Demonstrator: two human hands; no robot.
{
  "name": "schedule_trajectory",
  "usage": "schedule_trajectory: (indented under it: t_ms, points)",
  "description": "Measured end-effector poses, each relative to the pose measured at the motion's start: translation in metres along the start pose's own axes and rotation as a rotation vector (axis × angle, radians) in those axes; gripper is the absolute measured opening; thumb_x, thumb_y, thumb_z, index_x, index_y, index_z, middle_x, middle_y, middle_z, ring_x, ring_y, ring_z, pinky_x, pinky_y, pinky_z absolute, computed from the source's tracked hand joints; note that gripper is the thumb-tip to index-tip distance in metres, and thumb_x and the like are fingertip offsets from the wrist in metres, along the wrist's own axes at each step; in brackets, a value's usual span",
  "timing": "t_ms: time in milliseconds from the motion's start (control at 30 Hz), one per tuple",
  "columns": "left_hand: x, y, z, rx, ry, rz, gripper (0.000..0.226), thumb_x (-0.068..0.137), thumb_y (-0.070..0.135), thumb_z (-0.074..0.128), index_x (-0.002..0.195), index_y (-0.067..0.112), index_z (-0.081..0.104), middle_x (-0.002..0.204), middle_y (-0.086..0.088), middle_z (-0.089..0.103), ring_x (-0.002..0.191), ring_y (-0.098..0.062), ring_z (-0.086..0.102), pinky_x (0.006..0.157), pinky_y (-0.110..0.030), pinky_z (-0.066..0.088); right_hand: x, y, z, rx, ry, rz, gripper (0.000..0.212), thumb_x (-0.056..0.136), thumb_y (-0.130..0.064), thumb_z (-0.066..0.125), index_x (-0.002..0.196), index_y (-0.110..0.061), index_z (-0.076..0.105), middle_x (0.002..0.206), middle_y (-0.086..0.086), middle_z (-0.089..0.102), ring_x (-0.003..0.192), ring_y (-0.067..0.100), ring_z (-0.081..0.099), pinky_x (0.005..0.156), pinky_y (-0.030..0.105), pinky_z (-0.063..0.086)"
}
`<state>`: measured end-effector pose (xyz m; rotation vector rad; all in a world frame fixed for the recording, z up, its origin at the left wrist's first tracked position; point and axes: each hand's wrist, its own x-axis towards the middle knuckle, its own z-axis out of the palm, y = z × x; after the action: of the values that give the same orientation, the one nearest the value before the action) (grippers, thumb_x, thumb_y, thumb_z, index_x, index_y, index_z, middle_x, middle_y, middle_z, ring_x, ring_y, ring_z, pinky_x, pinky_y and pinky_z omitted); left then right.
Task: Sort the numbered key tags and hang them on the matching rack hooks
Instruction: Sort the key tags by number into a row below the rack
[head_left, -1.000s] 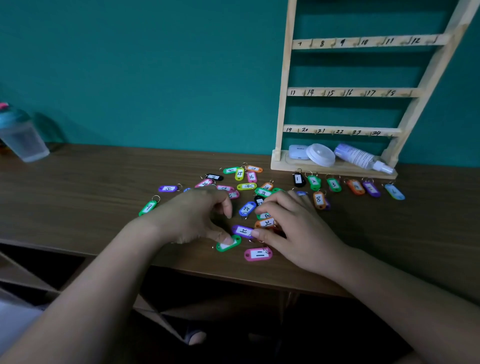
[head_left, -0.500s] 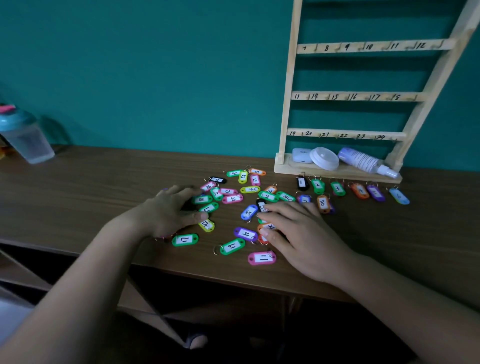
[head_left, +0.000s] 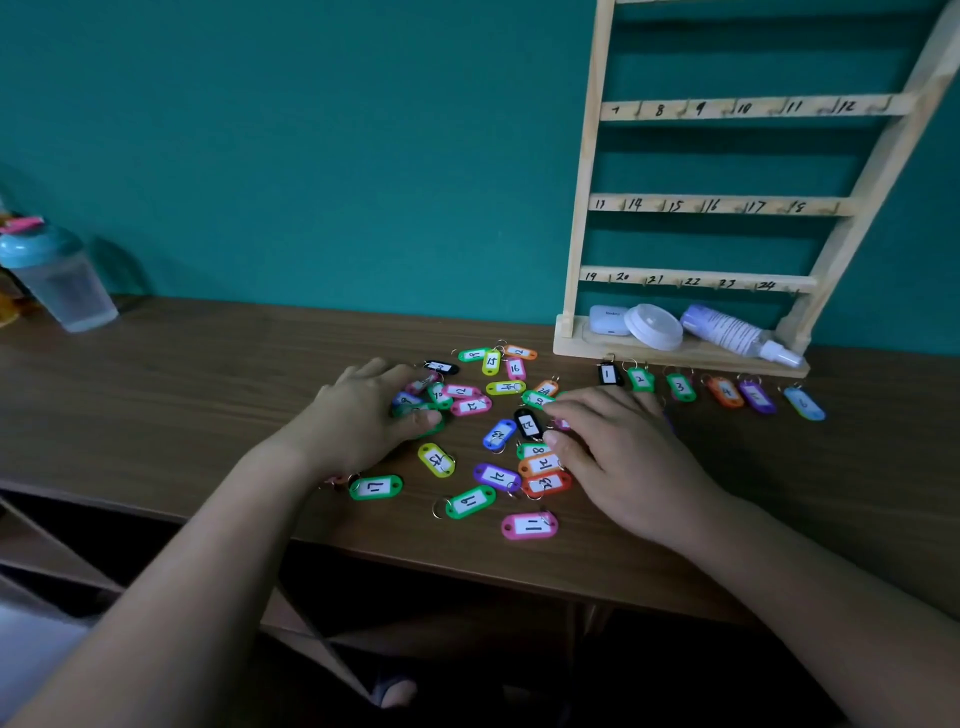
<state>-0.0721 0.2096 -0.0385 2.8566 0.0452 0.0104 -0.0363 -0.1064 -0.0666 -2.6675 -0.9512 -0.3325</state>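
Several coloured numbered key tags lie scattered on the brown table (head_left: 156, 405). Among them are a green 17 tag (head_left: 375, 487), a green 19 tag (head_left: 470, 502) and a pink 11 tag (head_left: 529, 525). A sorted row starts with a black 1 tag (head_left: 608, 373) and ends with a blue tag (head_left: 803, 403), laid before the wooden rack (head_left: 587, 208), whose numbered hooks are bare. My left hand (head_left: 358, 415) lies flat on the pile's left side, fingers spread over some tags. My right hand (head_left: 618, 457) rests palm down on the pile's right side, fingertips touching tags.
The rack's base shelf holds a white case (head_left: 609, 319), a round white lid (head_left: 653, 326) and a lying spray bottle (head_left: 737, 332). A plastic shaker cup (head_left: 57, 275) stands at the far left. The table's front edge runs just below the tags.
My left hand has slid from the near tags to the left and back, onto the pile's left side, spreading tags out. My right hand has stayed over the right side.
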Motion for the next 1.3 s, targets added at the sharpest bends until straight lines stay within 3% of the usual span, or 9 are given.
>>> schedule_trajectory:
  t_ms: [67,200,367,500,667,967,1200,1300]
  points:
    - [0.000,0.009,0.001,0.014,-0.017,0.038,0.063,0.095,0.071,0.053,0.153,0.047,0.043,0.138,0.011,0.047,0.142,-0.022,0.040,0.115,-0.051,0.038,0.002,-0.001,0.001,-0.024,-0.031,0.020,0.045,0.111,-0.050,0.040,0.149,-0.030,0.056,0.147,-0.014,0.056,0.139,0.011,0.044,0.115,0.037,0.027]
    - [0.003,0.023,0.009,0.007,-0.094,0.130,0.058,0.099,0.067,0.052,0.155,0.056,0.038,0.169,0.016,0.025,0.158,-0.019,0.018,0.126,-0.053,0.024,0.002,-0.009,0.006,-0.045,-0.083,0.018,0.052,0.111,-0.057,0.032,0.154,-0.033,0.050,0.154,-0.012,0.051,0.143,0.013,0.042,0.119,0.041,0.027]
    - [0.008,0.022,0.023,0.012,-0.216,0.139,0.074,0.088,0.085,0.036,0.157,0.061,0.024,0.174,0.022,0.007,0.163,-0.017,0.004,0.127,-0.059,0.018,0.000,-0.018,0.006,-0.028,-0.122,-0.002,0.055,0.112,-0.058,0.029,0.158,-0.033,0.046,0.162,-0.010,0.043,0.149,0.013,0.034,0.122,0.039,0.022]
    - [0.011,0.027,0.022,-0.021,-0.141,0.139,0.074,0.084,0.090,0.032,0.151,0.060,0.040,0.171,0.018,0.023,0.159,-0.021,0.017,0.125,-0.059,0.022,0.002,-0.015,0.004,-0.007,-0.101,-0.003,0.056,0.111,-0.060,0.027,0.155,-0.033,0.050,0.156,-0.012,0.048,0.145,0.013,0.040,0.120,0.041,0.027]
    - [0.023,0.036,0.011,-0.049,0.056,0.122,0.047,0.101,0.064,0.050,0.144,0.045,0.057,0.143,0.010,0.054,0.140,-0.021,0.044,0.115,-0.051,0.036,0.007,-0.008,-0.001,-0.014,-0.062,0.031,0.053,0.111,-0.058,0.030,0.152,-0.032,0.052,0.151,-0.014,0.052,0.142,0.012,0.044,0.119,0.042,0.030]
    - [0.057,0.055,0.027,-0.091,0.038,0.157,0.046,0.105,0.058,0.047,0.146,0.038,0.044,0.160,0.007,0.045,0.151,-0.018,0.035,0.115,-0.053,0.031,0.009,-0.015,0.006,-0.059,-0.113,0.078,0.060,0.108,-0.064,0.021,0.153,-0.033,0.046,0.154,-0.008,0.050,0.140,0.021,0.046,0.117,0.046,0.031]
    - [0.056,0.049,0.025,-0.107,0.065,0.122,0.032,0.108,0.049,0.045,0.139,0.039,0.045,0.128,0.000,0.068,0.131,-0.024,0.052,0.110,-0.049,0.036,0.005,-0.019,0.001,0.086,-0.071,0.033,0.054,0.110,-0.060,0.032,0.154,-0.032,0.047,0.152,-0.013,0.050,0.141,0.012,0.044,0.119,0.043,0.028]
    - [0.047,0.031,0.008,-0.225,0.171,0.107,0.029,0.105,0.036,0.052,0.133,0.041,0.051,0.131,0.002,0.069,0.125,-0.022,0.060,0.109,-0.043,0.045,0.003,-0.015,-0.004,0.125,-0.003,0.028,0.049,0.110,-0.057,0.037,0.149,-0.032,0.053,0.145,-0.015,0.055,0.135,0.009,0.047,0.117,0.041,0.031]
